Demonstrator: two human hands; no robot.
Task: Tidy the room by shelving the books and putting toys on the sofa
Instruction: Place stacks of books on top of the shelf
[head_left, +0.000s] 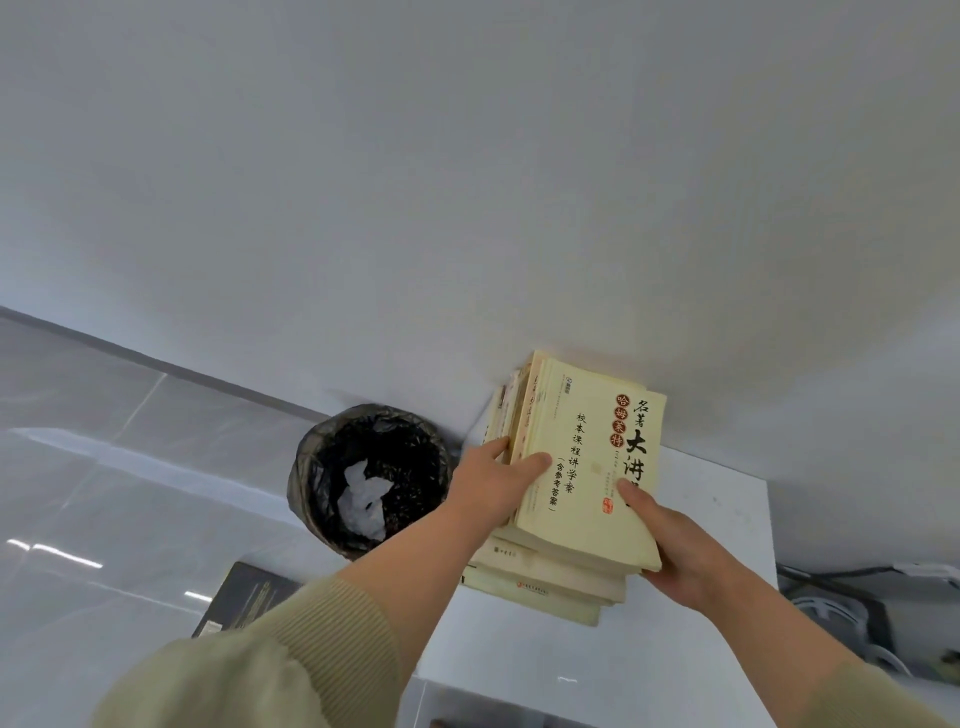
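**Cream paperbacks piled on the shelf unit, one dark book left on the floor**

Ribbed beige sleeves (291, 649) reach forward from the near edge. The left hand (493, 488) lies straight-fingered against the left side of the top book (587, 467), one digit resting on the cover and another along the edge; it presses rather than grasps. The right hand (680, 556) grips the book's near right corner, thumb on the cover and the other fingers curled beneath. So the book sits between the two hands, flat on the stack of books (545, 582), which rests on top of the white shelf unit (701, 499) with its far end against the wall (467, 182).

Shelving looks well advanced: several books are already piled, and this one seems to be getting squared up. A dark book (249, 597) lies on the floor (104, 441) below, near the black-lined waste bin (306, 457), so at least one remains. No toys or sofa are in view, so that half cannot be judged.
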